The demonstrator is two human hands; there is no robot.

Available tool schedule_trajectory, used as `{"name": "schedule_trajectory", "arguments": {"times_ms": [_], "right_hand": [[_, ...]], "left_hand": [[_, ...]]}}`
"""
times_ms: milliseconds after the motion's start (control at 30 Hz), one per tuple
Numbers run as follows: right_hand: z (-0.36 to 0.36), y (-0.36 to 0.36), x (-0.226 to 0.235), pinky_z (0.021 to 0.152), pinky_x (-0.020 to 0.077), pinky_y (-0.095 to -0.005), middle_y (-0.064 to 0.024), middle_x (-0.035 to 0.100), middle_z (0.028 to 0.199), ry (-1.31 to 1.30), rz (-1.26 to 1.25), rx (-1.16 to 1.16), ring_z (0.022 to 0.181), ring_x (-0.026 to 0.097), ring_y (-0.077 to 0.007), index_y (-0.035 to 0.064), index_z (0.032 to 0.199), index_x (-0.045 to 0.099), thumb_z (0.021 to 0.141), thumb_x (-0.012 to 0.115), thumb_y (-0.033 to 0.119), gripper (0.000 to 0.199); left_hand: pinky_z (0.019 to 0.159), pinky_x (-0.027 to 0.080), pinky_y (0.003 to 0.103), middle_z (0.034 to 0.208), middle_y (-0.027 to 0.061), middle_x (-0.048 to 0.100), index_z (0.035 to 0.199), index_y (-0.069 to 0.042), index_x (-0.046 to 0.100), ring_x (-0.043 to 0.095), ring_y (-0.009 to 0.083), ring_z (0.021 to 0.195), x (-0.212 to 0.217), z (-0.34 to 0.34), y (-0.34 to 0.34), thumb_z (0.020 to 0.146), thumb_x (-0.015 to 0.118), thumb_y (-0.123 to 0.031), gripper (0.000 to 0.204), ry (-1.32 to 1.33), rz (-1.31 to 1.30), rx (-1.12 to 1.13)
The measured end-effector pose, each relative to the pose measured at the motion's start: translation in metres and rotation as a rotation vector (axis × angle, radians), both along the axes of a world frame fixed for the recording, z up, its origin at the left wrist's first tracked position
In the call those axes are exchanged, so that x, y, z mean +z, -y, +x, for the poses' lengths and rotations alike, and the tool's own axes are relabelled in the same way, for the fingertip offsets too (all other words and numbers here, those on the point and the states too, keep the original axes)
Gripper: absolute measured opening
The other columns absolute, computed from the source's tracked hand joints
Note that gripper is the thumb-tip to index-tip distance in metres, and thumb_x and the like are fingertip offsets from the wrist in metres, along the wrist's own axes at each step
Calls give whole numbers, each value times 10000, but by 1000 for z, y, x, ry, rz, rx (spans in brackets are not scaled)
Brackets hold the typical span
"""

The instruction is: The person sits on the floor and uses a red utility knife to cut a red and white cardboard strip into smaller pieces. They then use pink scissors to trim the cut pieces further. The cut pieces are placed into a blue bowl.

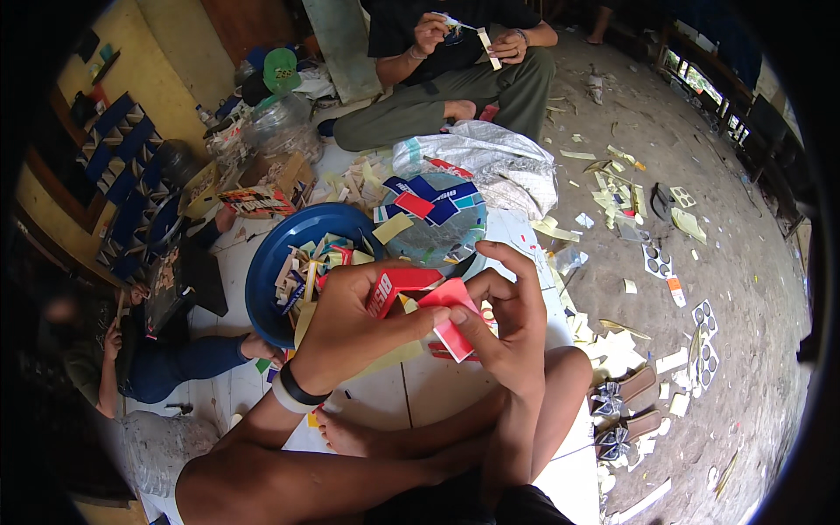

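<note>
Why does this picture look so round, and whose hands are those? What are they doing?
There's no robot here, just a person with two bare hands. A wide, bendy camera on their head looks down, so the edges look round and dark. The left hand is on your left, the right hand on your right. Both hold folded red card; I can't tell if it's one piece or two. The person sits on white tiles. In front is a blue basin with paper scraps in it. Beside it, a round top has blue cards on it. Another person sits across, holding a pale strip.
</note>
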State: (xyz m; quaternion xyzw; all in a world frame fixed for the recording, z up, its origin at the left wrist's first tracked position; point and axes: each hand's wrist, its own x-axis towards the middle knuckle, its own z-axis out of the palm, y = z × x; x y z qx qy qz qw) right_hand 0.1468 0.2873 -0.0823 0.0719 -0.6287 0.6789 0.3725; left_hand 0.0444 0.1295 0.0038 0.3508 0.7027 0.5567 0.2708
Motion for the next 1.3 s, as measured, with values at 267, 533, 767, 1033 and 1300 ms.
{"name": "schedule_trajectory", "arguments": {"times_ms": [267,533,767,1033,1300], "right_hand": [[-3,2,6,930,493,-300,-50,687,981,42,-344,305,981,653,-132,5,1468,442,845,788,-58,716],[-7,3,-2,865,516,-263,-45,695,1015,165,-476,360,938,655,-99,-11,1206,603,899,764,27,349],[-9,15,3,740,524,-263,-54,710,961,100,-657,364,833,658,-103,5,1092,593,976,713,73,180],[-12,12,-4,708,502,-244,-43,727,931,85,-569,208,755,636,-82,-13,1183,657,960,745,95,263],[-10,16,-1,706,485,-245,-34,730,897,76,-621,119,748,613,-80,-14,1120,719,963,750,140,222]], "left_hand": [[573,420,177,847,-29,703,1121,16,728,561,-10,698,-2,-1,0,915,787,-117,253,-57,71,74],[578,449,201,878,14,715,1162,32,711,581,22,686,-6,-3,-3,924,785,-104,284,-64,168,129],[592,459,199,917,13,716,1164,30,710,591,20,711,-8,-6,-2,933,779,-106,277,-75,200,142],[581,461,194,903,5,715,1164,23,711,595,16,698,-6,-5,-1,930,783,-121,284,-56,168,160],[598,472,201,880,9,707,1169,33,707,609,30,711,-1,-3,-3,920,793,-113,301,-42,134,184]]}}
